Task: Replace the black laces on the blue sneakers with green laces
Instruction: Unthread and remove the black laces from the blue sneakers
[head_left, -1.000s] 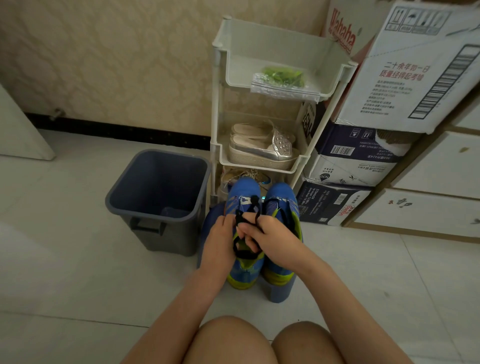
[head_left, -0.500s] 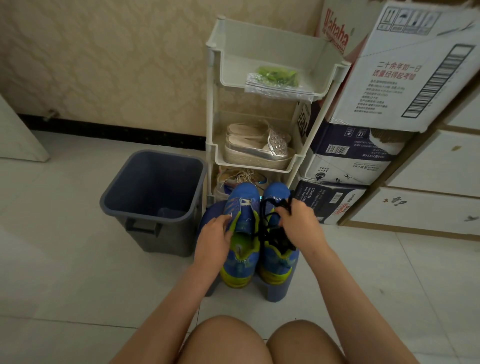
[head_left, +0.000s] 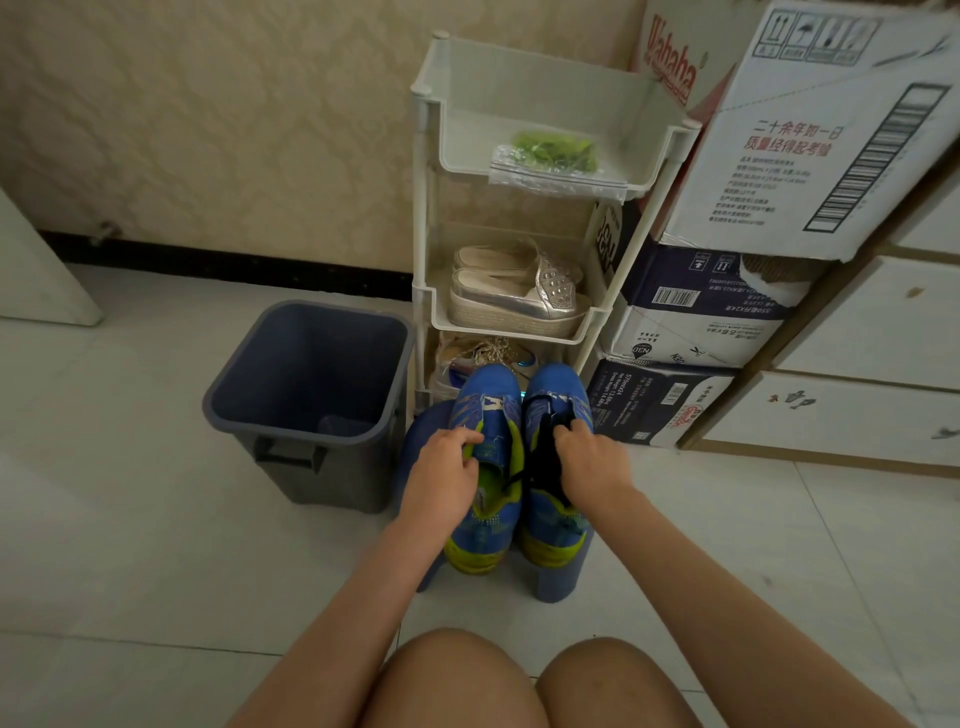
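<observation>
On the stool before your knees, the blue sneakers stand side by side. Your left hand grips the opening of the left sneaker; your right hand clutches bunched black lace over the other. Green laces lie bagged on the rack's top shelf.

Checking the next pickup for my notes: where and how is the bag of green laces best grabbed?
Probably pinch the bag of green laces by its clear front edge, coming from the front. It lies flat in the rack's top tray, whose back and side walls stand high while the front dips low, and that edge juts over the dip.
</observation>
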